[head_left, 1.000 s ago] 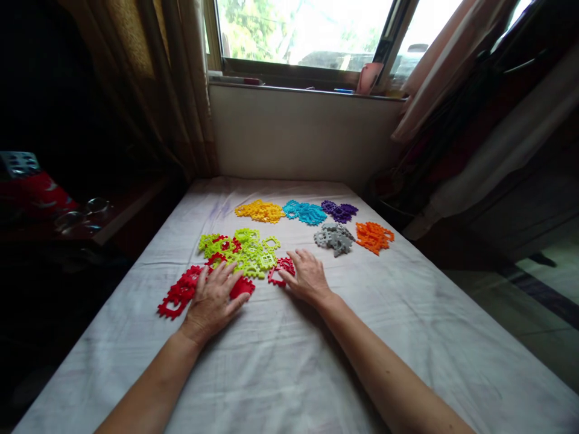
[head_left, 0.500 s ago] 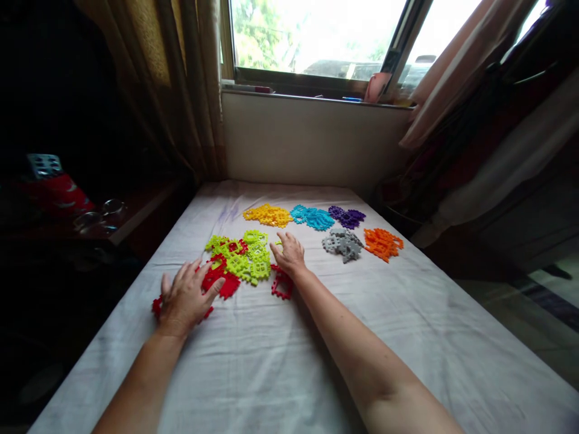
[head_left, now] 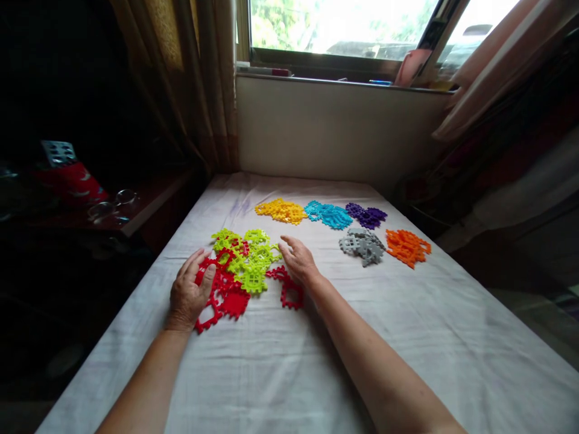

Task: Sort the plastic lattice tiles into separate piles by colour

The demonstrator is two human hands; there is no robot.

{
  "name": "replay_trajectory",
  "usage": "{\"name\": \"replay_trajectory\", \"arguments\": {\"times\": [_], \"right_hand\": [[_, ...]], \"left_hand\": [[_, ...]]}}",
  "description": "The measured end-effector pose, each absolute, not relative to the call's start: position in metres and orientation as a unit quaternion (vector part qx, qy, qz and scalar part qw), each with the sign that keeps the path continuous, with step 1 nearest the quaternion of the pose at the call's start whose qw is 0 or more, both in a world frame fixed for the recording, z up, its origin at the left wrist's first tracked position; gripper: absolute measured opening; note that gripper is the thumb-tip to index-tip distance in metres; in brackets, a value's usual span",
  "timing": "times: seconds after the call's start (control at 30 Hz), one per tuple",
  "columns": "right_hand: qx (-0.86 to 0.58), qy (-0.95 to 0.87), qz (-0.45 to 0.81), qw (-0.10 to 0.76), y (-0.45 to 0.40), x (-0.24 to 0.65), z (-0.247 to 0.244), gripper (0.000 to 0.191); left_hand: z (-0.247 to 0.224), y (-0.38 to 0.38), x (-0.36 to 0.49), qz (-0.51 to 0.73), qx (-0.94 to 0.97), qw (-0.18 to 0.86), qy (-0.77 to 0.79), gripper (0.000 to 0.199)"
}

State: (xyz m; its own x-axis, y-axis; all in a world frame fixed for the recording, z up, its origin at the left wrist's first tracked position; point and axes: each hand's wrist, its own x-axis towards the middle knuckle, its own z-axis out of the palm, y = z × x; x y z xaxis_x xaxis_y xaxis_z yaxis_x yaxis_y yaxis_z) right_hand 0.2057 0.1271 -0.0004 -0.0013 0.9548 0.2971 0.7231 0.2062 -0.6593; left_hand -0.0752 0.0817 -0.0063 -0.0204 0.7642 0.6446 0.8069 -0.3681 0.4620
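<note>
Lime-green toothed plastic building pieces lie mixed with red toothed pieces in a spread on the cloth. At the left edge of the red ones rests my left hand, fingers stretched forward and thumb apart, its side against the pieces. My right hand is at the right edge of the green ones, fingers extended, with its fingertips beside a green piece. Just below that hand sits a square red frame piece, apart from the larger spread. Neither hand appears to grip anything.
Farther back are separate piles of yellow, blue, purple, grey and orange pieces. Glasses and a red container stand on a dark side table. A pink cup is on the windowsill.
My left hand has slid right and turned on edge beside the red pieces, uncovering some near its wrist. The right hand remains by the green pieces. The whole view has shifted slightly.
</note>
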Motion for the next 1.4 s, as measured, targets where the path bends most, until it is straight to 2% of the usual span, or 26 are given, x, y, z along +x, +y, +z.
{"name": "replay_trajectory", "arguments": {"times": [0.1,0.17,0.33,0.4,0.63,0.77,0.83,0.93,1.03,1.17,1.4], "right_hand": [[-0.620,-0.688,0.176,0.333,0.093,0.235,0.001,0.020],[-0.609,-0.707,0.173,0.316,0.068,0.247,0.003,0.018],[-0.550,-0.775,0.117,0.286,0.024,0.246,0.004,0.034],[-0.544,-0.787,0.102,0.272,0.015,0.241,0.004,0.038],[-0.514,-0.799,0.077,0.303,0.005,0.239,-0.003,0.034],[-0.646,-0.699,0.012,0.307,0.015,0.242,0.004,0.035],[-0.709,-0.654,-0.007,0.264,0.021,0.239,0.009,0.036],[-0.701,-0.678,0.021,0.219,0.025,0.225,0.013,0.030],[-0.651,-0.718,0.055,0.240,0.024,0.212,0.011,0.029],[-0.690,-0.670,0.062,0.266,0.013,0.216,0.006,0.027],[-0.715,-0.659,0.025,0.232,-0.007,0.233,0.001,0.032]], "left_hand": [[0.000,0.078,-0.075,-0.431,-0.709,0.058,-0.555,0.040],[0.002,0.072,-0.068,-0.389,-0.747,0.074,-0.534,0.041],[-0.001,0.049,-0.028,-0.218,-0.871,0.045,-0.439,0.058],[-0.004,0.043,-0.014,-0.183,-0.883,0.040,-0.430,0.057],[-0.005,0.039,-0.007,-0.233,-0.856,0.085,-0.452,0.031],[-0.003,0.030,-0.003,-0.256,-0.847,0.103,-0.454,0.029],[-0.003,0.024,-0.002,-0.255,-0.821,0.112,-0.498,0.033],[-0.004,0.020,-0.008,-0.235,-0.750,0.118,-0.607,0.049],[-0.005,0.020,-0.018,-0.204,-0.694,0.093,-0.684,0.061],[-0.002,0.017,-0.027,-0.182,-0.672,0.059,-0.715,0.062],[0.005,0.007,-0.030,-0.136,-0.661,0.015,-0.738,0.071]]}}
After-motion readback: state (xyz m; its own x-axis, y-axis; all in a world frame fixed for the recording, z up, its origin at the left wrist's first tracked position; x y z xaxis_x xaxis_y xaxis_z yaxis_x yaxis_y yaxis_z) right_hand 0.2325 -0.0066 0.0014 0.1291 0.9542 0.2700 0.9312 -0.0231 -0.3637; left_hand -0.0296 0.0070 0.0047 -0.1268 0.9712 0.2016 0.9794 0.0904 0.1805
